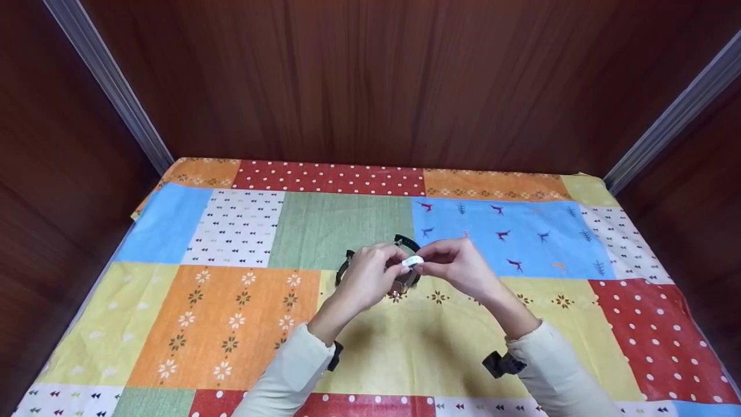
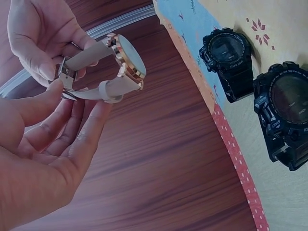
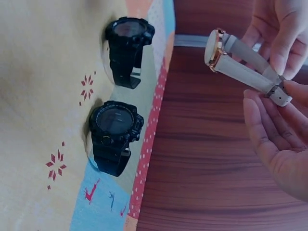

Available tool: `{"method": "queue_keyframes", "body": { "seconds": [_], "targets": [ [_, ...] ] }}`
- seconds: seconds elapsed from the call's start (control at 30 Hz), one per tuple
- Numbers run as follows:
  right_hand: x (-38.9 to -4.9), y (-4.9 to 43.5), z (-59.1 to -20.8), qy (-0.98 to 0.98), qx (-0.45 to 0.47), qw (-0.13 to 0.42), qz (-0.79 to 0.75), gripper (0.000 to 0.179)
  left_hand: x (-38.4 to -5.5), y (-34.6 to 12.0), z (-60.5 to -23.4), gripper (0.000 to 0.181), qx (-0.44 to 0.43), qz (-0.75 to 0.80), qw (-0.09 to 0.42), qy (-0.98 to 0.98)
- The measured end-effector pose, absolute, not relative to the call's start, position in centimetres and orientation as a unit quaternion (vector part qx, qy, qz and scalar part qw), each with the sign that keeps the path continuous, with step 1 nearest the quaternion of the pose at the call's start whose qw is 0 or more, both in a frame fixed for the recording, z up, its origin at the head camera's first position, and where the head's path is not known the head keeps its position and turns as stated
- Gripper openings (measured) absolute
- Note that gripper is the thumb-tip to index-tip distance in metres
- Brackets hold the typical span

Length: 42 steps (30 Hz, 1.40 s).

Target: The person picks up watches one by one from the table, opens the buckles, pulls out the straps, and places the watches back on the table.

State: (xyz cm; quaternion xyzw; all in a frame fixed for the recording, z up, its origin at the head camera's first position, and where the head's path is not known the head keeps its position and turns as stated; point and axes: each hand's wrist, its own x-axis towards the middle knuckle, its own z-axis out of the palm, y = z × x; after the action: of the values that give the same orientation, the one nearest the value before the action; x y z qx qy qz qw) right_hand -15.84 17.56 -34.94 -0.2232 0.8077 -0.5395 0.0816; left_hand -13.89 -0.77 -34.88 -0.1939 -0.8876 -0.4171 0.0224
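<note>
A wristwatch [image 2: 127,57] with a pale strap and rose-gold case is held up between both hands. In the head view, my left hand [image 1: 365,272] pinches the strap near the buckle, thumb against fingers. My right hand [image 1: 460,269] pinches the strap's end [image 3: 280,97] from the other side. The buckle [image 2: 67,74] is at the fingertips and the strap forms a loop. The dial faces away from the hands in both wrist views. Two black digital watches, one [image 3: 114,127] and another [image 3: 127,41], stand on the cloth under the hands, partly hidden in the head view.
A patchwork tablecloth [image 1: 231,324] covers the table. Brown wood-grain panels [image 1: 370,87] enclose the back and sides, with grey metal strips [image 1: 110,81] at the corners. Dark wrist straps with mounts [image 1: 503,364] sit at the sleeve cuffs.
</note>
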Motion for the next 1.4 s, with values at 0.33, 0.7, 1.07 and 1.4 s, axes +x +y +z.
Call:
{"method": "queue_keyframes", "body": {
  "seconds": [0.33,0.7,1.07,1.4],
  "targets": [
    [-15.8,17.4,-34.6,0.822,-0.235,0.070,-0.514,0.014,-13.9,-0.7,-34.8,0.009,-0.205,-0.424,0.028,-0.882],
    [-15.8,17.8,-34.7,0.814,-0.211,0.071,-0.536,0.015,-14.0,-0.9,-34.9,0.008,-0.193,-0.426,0.013,-0.884],
    [-15.6,18.6,-34.6,0.793,-0.196,0.092,-0.569,0.019,-14.0,-0.7,-35.1,0.007,-0.178,-0.451,-0.010,-0.875],
    [-15.8,19.0,-34.9,0.750,-0.187,0.118,-0.623,0.021,-14.0,-1.0,-35.3,0.008,-0.178,-0.442,-0.002,-0.879]
  ]
}}
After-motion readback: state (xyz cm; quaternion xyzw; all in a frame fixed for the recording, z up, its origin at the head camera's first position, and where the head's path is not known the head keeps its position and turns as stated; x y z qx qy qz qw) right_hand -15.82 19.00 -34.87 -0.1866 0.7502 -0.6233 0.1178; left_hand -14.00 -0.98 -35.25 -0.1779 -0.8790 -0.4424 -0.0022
